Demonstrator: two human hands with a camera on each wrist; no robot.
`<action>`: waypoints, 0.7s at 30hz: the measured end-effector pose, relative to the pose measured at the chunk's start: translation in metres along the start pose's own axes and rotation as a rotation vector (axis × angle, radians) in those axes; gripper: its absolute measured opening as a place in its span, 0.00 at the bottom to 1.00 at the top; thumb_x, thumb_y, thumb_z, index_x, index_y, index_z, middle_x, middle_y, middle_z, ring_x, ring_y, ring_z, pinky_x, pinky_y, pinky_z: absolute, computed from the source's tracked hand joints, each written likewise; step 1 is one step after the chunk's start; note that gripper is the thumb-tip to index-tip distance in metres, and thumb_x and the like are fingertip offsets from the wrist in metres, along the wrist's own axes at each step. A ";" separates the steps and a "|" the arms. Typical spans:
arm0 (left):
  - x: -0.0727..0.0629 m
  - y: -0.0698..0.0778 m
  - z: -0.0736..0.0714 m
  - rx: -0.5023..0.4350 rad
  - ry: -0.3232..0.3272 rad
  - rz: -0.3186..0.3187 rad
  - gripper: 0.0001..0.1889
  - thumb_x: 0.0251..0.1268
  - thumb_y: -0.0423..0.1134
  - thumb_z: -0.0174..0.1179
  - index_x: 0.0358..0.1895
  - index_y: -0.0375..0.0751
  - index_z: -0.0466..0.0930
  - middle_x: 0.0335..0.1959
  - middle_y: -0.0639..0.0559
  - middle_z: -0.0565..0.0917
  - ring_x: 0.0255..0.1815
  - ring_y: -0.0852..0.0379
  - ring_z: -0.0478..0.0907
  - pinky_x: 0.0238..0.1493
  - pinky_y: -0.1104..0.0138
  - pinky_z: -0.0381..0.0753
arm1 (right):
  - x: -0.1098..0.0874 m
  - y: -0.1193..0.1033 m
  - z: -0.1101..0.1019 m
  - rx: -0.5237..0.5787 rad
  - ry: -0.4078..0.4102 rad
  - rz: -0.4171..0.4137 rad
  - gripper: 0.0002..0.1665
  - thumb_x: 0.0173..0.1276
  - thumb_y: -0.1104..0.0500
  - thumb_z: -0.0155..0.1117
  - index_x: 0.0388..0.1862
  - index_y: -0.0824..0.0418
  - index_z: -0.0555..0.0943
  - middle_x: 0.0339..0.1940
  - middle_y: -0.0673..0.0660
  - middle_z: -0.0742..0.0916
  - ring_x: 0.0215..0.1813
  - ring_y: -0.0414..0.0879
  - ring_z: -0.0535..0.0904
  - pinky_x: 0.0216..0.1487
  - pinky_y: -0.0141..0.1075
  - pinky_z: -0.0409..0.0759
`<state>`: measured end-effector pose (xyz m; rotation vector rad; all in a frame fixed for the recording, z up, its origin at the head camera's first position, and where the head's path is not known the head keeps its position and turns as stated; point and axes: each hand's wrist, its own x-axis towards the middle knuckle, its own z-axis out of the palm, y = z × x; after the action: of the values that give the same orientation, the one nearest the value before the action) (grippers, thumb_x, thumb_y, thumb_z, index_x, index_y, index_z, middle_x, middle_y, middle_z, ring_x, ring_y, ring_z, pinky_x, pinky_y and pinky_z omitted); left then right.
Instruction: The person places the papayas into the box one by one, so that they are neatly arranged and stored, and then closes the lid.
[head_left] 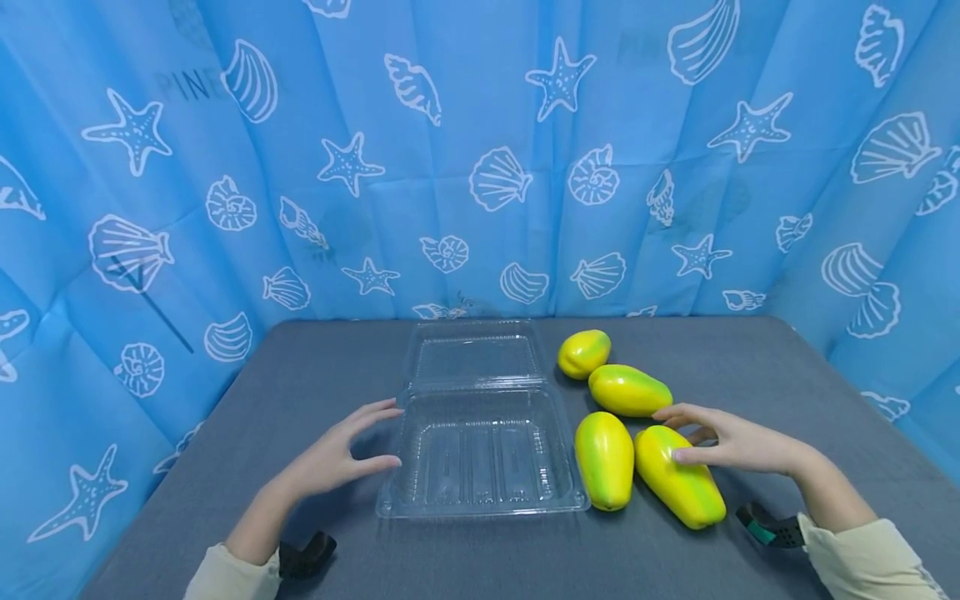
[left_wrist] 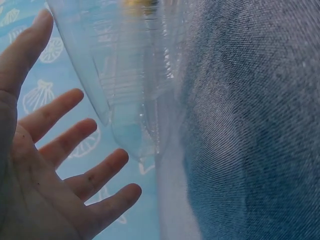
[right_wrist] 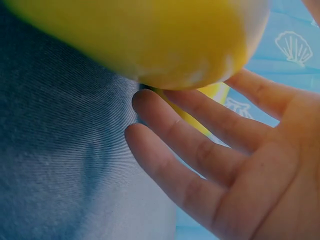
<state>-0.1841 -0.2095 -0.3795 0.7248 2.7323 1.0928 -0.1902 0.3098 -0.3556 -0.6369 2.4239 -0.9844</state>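
A clear plastic clamshell box [head_left: 483, 507] lies unfolded on the table, its lid [head_left: 480, 358] folded flat toward the back. Beside the box's left edge is my left hand [head_left: 337, 450], fingers spread and thumb apart; the left wrist view shows nothing in its palm. My right hand [head_left: 738, 443] is at the upper part of the nearest right yellow-green papaya-like fruit [head_left: 688, 493], thumb over its top. In the right wrist view the fingers lie loosely extended beside this fruit [right_wrist: 165, 40]. Another such fruit [head_left: 604, 460] stands between it and the box.
Two more yellow-green fruits lie farther back, one [head_left: 630, 390] behind my right fingertips and one [head_left: 584, 354] beside the lid. The grey cloth-covered table [head_left: 315, 367] ends at a blue shell-print curtain [head_left: 450, 125]. Each wrist wears a black strap device [head_left: 307, 557].
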 end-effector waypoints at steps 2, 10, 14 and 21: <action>0.000 0.000 0.001 0.001 -0.010 0.007 0.34 0.59 0.50 0.62 0.67 0.43 0.64 0.72 0.40 0.59 0.72 0.34 0.55 0.60 0.36 0.63 | 0.001 0.000 0.001 -0.007 -0.001 0.012 0.32 0.70 0.54 0.53 0.67 0.69 0.61 0.64 0.71 0.71 0.59 0.46 0.73 0.49 0.45 0.76; 0.001 -0.002 0.003 0.014 -0.048 0.016 0.32 0.58 0.47 0.63 0.66 0.43 0.67 0.73 0.41 0.58 0.72 0.33 0.53 0.60 0.35 0.62 | 0.004 0.000 0.006 0.003 -0.022 0.039 0.32 0.70 0.53 0.52 0.68 0.68 0.60 0.64 0.71 0.70 0.61 0.64 0.68 0.49 0.48 0.75; 0.001 -0.003 0.003 0.006 -0.060 0.013 0.32 0.58 0.48 0.63 0.65 0.43 0.67 0.73 0.42 0.58 0.72 0.34 0.53 0.60 0.35 0.62 | 0.005 -0.001 0.007 0.009 -0.031 0.053 0.33 0.70 0.53 0.52 0.68 0.68 0.60 0.64 0.71 0.70 0.61 0.63 0.69 0.49 0.47 0.75; 0.001 -0.004 0.002 -0.003 -0.068 0.007 0.31 0.58 0.49 0.63 0.65 0.44 0.68 0.73 0.43 0.58 0.73 0.34 0.52 0.61 0.35 0.61 | 0.008 -0.001 0.008 0.041 -0.060 0.085 0.34 0.70 0.51 0.53 0.68 0.68 0.60 0.65 0.73 0.69 0.60 0.59 0.71 0.48 0.45 0.76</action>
<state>-0.1860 -0.2097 -0.3835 0.7569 2.6729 1.0537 -0.1916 0.3004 -0.3618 -0.5367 2.3524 -0.9639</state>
